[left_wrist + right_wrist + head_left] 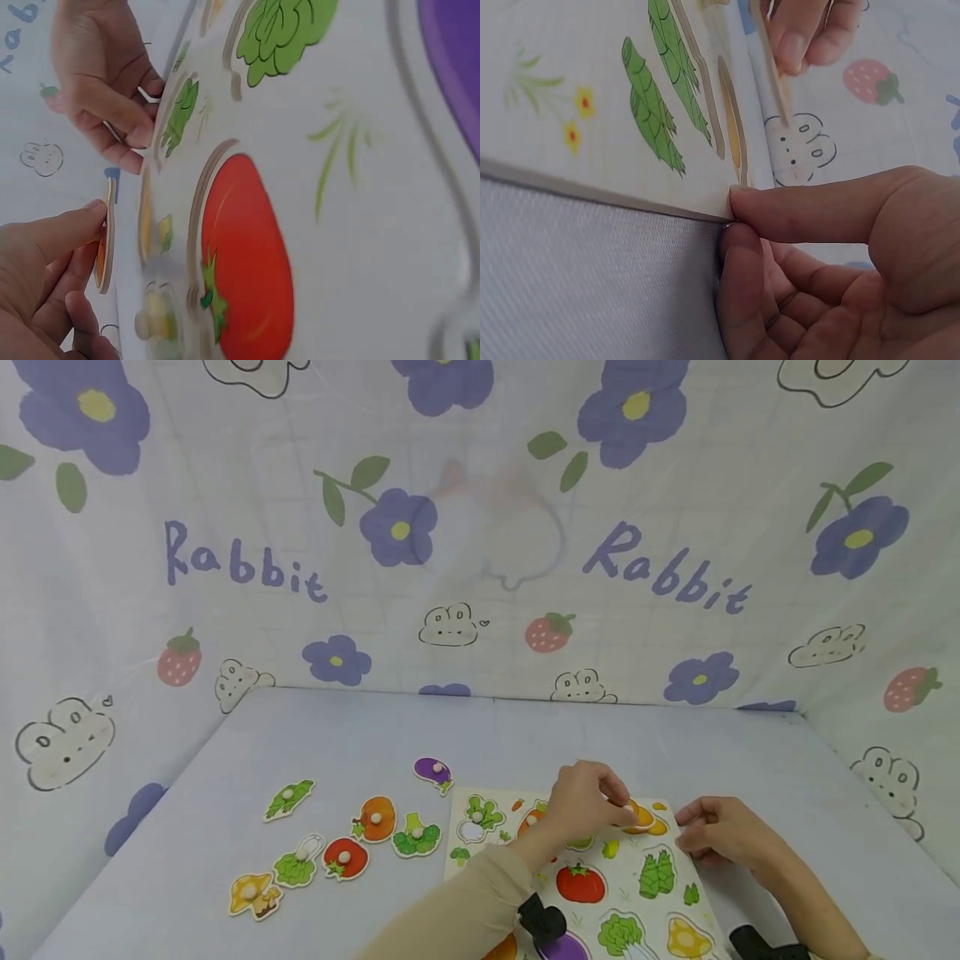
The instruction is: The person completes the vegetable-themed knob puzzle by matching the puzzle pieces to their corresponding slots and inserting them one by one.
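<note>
An orange, flat puzzle piece (639, 817) is pinched between the thumb and fingers of my left hand (581, 797). In the left wrist view, this orange piece (106, 251) stands tilted on edge, apart from the board's surface. Its picture is mostly hidden by the fingers. It hovers over the far right corner of the white vegetable puzzle board (622, 897), near an orange printed shape. My right hand (723, 835) grips the board's right edge; in the right wrist view its thumb (802, 214) lies on top, fingers curled underneath.
Left of the board lie several loose knobbed pieces: an eggplant (432, 770), a pea pod (291, 799), a pumpkin (377, 820), broccoli (417, 839), a tomato (347, 860), a cabbage (296, 867) and a mushroom (251, 893). A white radish piece (477, 828) sits in the board. Patterned cloth (480, 568) hangs behind the table.
</note>
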{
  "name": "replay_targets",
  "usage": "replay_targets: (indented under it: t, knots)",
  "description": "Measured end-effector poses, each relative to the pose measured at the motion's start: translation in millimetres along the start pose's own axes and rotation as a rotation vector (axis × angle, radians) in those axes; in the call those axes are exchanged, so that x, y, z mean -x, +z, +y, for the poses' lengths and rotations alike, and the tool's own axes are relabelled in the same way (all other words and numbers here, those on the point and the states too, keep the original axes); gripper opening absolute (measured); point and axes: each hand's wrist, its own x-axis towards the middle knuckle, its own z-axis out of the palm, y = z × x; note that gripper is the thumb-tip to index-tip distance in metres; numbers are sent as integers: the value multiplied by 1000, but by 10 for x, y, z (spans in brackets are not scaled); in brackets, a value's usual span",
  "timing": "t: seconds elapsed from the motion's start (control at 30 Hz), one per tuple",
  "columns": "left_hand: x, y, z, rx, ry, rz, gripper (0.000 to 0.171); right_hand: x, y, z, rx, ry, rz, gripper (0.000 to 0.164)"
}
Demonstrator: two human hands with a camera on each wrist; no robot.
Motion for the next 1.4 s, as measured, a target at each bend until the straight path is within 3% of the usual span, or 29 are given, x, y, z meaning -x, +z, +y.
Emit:
replay_targets:
  t: [0.2, 0.43, 0.77, 1.03, 1.4]
  knots:
    - [-37, 182, 21, -103, -42, 28, 20, 2, -15, 23, -16, -7, -16, 38]
    - [-50, 288, 34, -163, -90, 56, 20, 14, -24, 20, -28, -17, -21, 38]
    - [-10, 302, 25, -135, -109, 119, 18, -11, -19, 4, -13, -7, -15, 39]
    - [-17, 306, 6, -81, -151, 100, 19, 1, -24, 27, -9, 11, -21, 40]
    - [-26, 310, -28, -82, -117, 102, 19, -19, -25, 44, -13, -4, -20, 38]
